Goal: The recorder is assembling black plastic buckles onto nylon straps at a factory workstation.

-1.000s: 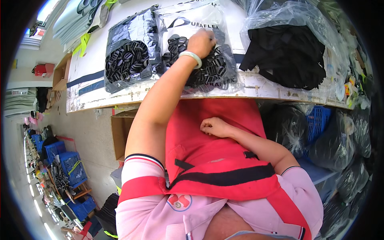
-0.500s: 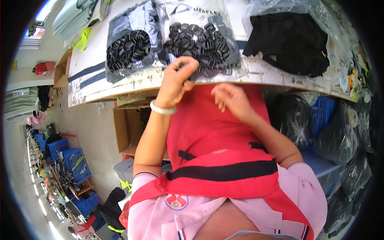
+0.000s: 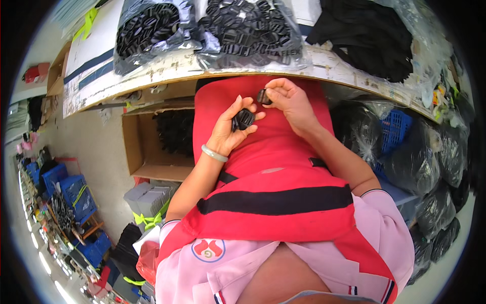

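My left hand (image 3: pixel 230 129) is palm up over my red apron (image 3: pixel 273 152) and holds a small bunch of black plastic buckle pieces (image 3: pixel 243 118). My right hand (image 3: pixel 289 104) is just to its right and pinches one black buckle piece (image 3: pixel 263 96) between thumb and fingers. Both hands are below the table's front edge (image 3: pixel 202 71). On the table above lie two clear bags of black buckles, one bag (image 3: pixel 248 30) straight ahead and one bag (image 3: pixel 149 28) to its left.
A bag of black fabric (image 3: pixel 369 35) lies at the table's right. An open cardboard box (image 3: pixel 152 142) with black parts stands under the table on my left. Black plastic sacks (image 3: pixel 425 162) and a blue crate (image 3: pixel 392 131) crowd the right. Blue crates (image 3: pixel 71 190) stand on the floor at the left.
My left hand has come down from the bag on the table to my lap with buckle pieces in it. My right hand has risen to meet it and taken one piece.
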A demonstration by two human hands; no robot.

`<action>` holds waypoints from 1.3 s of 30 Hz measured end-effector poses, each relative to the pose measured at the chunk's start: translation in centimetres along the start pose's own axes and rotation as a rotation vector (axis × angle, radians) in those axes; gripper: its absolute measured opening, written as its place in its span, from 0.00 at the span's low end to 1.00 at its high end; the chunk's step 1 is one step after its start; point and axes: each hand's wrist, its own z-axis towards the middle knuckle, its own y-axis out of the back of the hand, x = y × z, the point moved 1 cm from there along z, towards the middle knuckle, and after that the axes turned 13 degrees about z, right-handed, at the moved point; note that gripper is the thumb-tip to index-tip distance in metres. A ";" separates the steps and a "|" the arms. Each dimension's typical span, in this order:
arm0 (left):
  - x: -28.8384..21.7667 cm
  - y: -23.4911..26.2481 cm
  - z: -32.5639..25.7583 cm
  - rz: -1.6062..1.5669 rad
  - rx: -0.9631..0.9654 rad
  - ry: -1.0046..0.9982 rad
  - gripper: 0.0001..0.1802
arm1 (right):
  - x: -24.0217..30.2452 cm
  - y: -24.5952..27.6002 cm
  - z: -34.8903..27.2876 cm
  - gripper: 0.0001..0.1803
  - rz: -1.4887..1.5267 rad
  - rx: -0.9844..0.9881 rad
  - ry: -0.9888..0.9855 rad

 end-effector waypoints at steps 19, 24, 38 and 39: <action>-0.1 -1.1 -0.1 0.501 -0.191 -0.085 0.09 | 15.8 7.3 0.6 0.26 -1.847 -0.421 0.998; 0.4 -1.8 0.4 0.578 -0.148 -0.028 0.08 | 17.7 9.5 5.4 0.30 -2.151 -0.542 1.213; 1.0 -0.9 0.8 0.592 -0.186 -0.029 0.08 | 21.8 13.5 11.3 0.27 -1.893 -0.345 1.120; 1.1 -0.8 0.8 0.588 -0.183 -0.029 0.08 | 21.2 13.3 10.7 0.26 -1.876 -0.311 1.167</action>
